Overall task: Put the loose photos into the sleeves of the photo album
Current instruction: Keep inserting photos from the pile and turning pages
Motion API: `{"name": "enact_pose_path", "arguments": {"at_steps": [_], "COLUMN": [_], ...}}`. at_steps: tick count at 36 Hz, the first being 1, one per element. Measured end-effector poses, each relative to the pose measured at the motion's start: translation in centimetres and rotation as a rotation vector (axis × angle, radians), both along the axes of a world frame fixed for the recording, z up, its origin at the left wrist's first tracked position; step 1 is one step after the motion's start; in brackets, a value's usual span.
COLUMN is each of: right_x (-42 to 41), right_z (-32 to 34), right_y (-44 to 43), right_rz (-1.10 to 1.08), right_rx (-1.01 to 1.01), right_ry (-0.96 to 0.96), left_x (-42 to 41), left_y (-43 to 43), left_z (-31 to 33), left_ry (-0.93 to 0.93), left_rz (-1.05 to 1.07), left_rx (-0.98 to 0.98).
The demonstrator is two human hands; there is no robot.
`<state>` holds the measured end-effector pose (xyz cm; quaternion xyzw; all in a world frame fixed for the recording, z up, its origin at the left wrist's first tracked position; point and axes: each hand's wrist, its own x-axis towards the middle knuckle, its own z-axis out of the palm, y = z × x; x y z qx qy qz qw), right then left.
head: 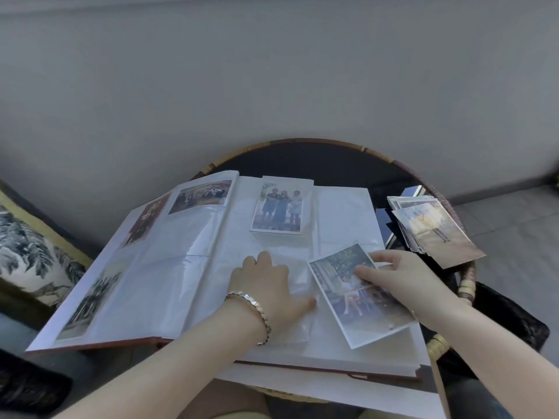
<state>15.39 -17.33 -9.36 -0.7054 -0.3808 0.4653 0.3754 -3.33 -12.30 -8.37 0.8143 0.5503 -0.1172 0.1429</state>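
Sprawling open across the small round table, the album overhung it on the left, so a hard push on that side could, I judged, tip or slide the whole book. The pile of loose photos sat fanned at the table's right edge, partly over the rim, where a careless sweep of the right arm might knock it to the floor. The photo in hand lay tilted across the lower right-hand page, its left corner just beside an empty sleeve. Entering skewed like that, it could snag on the thin plastic, bend a corner or crease the film. It was a white-bordered colour print, seemingly of a seated person among greenery, flat and uncreased. The right hand pinched it at the upper right, thumb on its face and fingers at the far edge. The left hand rested on the sleeve with knuckles raised and thumb stretched toward the print. Its fingertips were hidden, so I could not tell whether they gripped the plastic or only pressed it.
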Motion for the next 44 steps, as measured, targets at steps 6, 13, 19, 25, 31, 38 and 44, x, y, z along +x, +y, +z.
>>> {"name": "enact_pose_path", "arguments": {"at_steps": [6, 13, 19, 25, 31, 38, 44], "right_x": [0.2, 0.2, -0.6, -1.9, -3.1, -3.6, -3.2], "right_z": [0.8, 1.5, 1.3, 1.0, 0.6, 0.4, 0.6], "right_y": [-0.3, -0.5, -0.3, 0.8, 1.4, 1.2, 1.1], "right_rz": [-0.003, 0.088, 0.125, 0.113, 0.018, -0.042, -0.047], "right_rx": [0.019, -0.004, 0.002, 0.069, 0.193, 0.315, 0.313], "right_ry": [0.010, -0.008, 0.020, 0.045, 0.072, 0.129, 0.155], "left_x": [-0.6, -1.3, -1.7, -2.1, -4.4, -4.8, -5.1], "left_y": [0.2, 0.0, -0.2, -0.2, 1.4, 3.1, 3.8], "left_z": [0.3, 0.3, -0.1, -0.2, 1.0, 2.2, 2.6], "left_ry": [-0.156, -0.342, -0.502, -0.612, -0.594, -0.930, -1.063], "left_rz": [0.032, 0.021, 0.021, 0.026, 0.322, 0.599, 0.773], "left_rx": [-0.001, 0.116, 0.148, 0.225, 0.076, -0.154, -0.257]}}
